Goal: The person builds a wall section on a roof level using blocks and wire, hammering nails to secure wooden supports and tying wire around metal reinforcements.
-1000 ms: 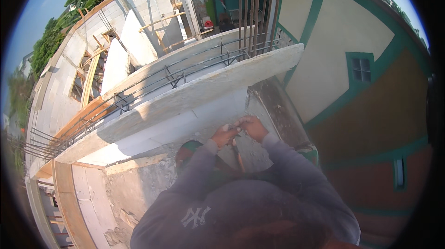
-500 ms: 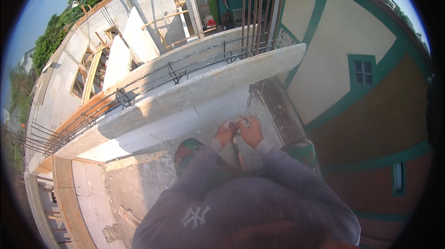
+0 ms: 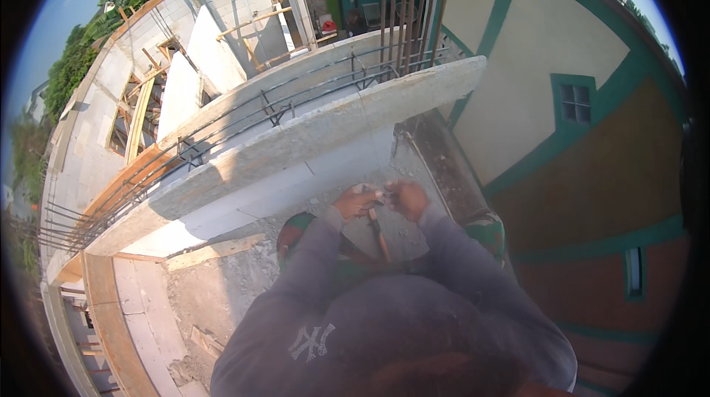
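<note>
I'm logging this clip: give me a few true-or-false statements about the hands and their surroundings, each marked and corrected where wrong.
1. The bare left hand and the bare right hand are close together in front of the torso. True.
2. The person's sleeves are bright yellow. False: they are grey fabric sleeves.
3. A slim brown handle shows below the two hands. True.
4. The dark steel rebar cage runs between two long pale boards. True.
5. The small green-framed window with square panes is on the picture's left side. False: it is on the right.
</note>
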{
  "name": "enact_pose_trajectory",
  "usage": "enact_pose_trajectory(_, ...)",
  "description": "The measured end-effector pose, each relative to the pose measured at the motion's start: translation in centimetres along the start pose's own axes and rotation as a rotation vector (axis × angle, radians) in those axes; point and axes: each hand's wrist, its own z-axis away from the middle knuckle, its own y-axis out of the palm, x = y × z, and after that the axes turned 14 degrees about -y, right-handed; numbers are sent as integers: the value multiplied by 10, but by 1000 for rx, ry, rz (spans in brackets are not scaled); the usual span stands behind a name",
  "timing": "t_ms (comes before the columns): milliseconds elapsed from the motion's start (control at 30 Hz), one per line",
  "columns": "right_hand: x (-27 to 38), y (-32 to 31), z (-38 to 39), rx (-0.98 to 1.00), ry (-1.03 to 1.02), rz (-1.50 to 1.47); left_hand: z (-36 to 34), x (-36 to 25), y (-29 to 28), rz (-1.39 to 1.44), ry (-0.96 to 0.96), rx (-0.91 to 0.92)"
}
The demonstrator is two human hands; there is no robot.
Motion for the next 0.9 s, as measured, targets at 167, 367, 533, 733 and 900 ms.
enact_pose_trajectory(167, 6, 12, -3, -87, 7, 91, -7, 8, 0, 40, -5, -23)
enact_pose_trajectory(367, 14, 21, 33, -60, -353, 458, -5, 3, 9, -9, 17, -98)
enact_pose_trajectory(533, 1, 18, 34, -68, -715, 901, -19, 12, 7, 67, 0, -208)
enact_pose_trajectory(733, -23, 31, 19, -205, -771, 976, -41, 39, 6, 382, -98, -172)
enact_pose_trajectory(900, -28, 33, 6, -182, -853, 1074, -43, 25, 5, 385, 5, -193)
